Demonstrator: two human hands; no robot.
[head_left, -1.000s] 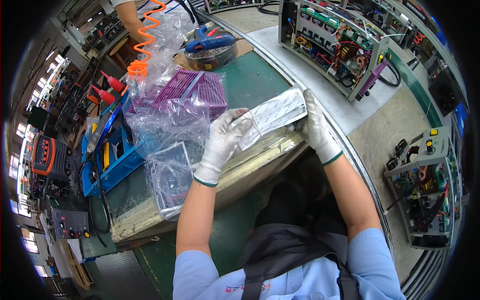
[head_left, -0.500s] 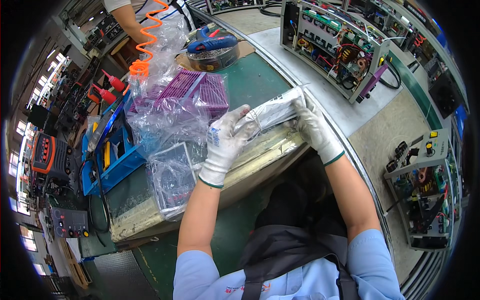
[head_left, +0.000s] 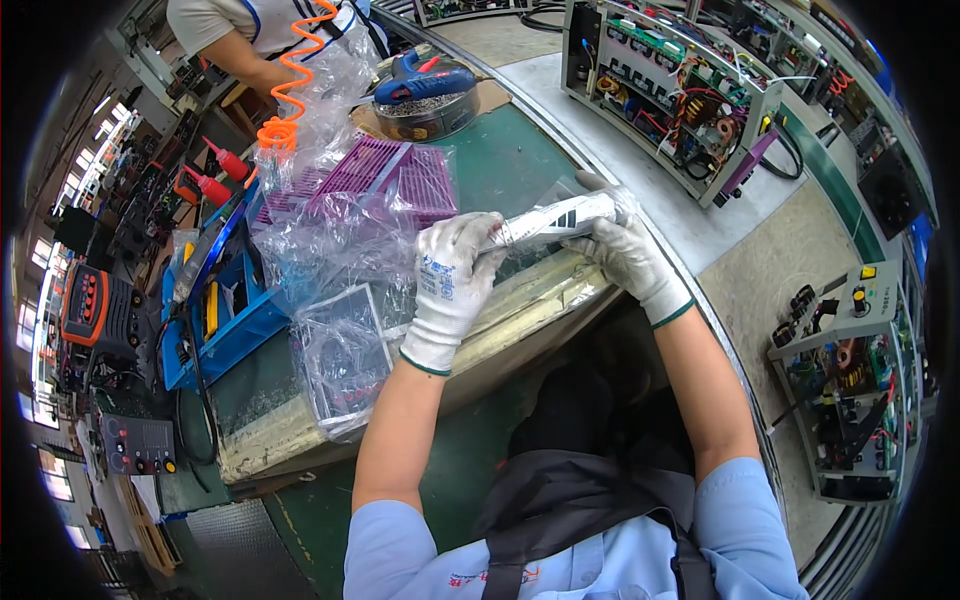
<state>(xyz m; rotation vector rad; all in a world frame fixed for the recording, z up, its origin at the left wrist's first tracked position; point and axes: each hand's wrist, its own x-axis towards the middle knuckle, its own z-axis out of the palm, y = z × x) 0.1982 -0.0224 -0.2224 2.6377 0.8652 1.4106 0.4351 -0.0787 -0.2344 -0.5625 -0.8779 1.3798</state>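
Both my hands wear white knit gloves with green cuffs. Between them is a long white packet (head_left: 555,221) in clear plastic, with dark printed marks on the side that shows. My left hand (head_left: 452,272) is closed on its left end. Around the right end, the fingers of my right hand (head_left: 632,250) are wrapped, thumb on the near side. The packet is held just above the front edge of a green-topped workbench (head_left: 500,155). What lies inside the plastic cannot be made out. Left of my left hand, a plastic-wrapped dark panel (head_left: 345,355) with a pale frame lies on the bench.
Purple slotted panels (head_left: 375,180) lie under crumpled clear film. Behind them, a blue power tool (head_left: 425,85) rests on a round tin of small parts. A blue bin (head_left: 225,335) stands left, under an orange coiled hose (head_left: 290,90). Open-sided electronic units (head_left: 670,110) stand right. A co-worker's arm (head_left: 245,65) shows at the back.
The packet has rolled between my hands, so a narrower side with dark marks now faces up. My hands have shifted slightly with it. The co-worker has moved a little to the left.
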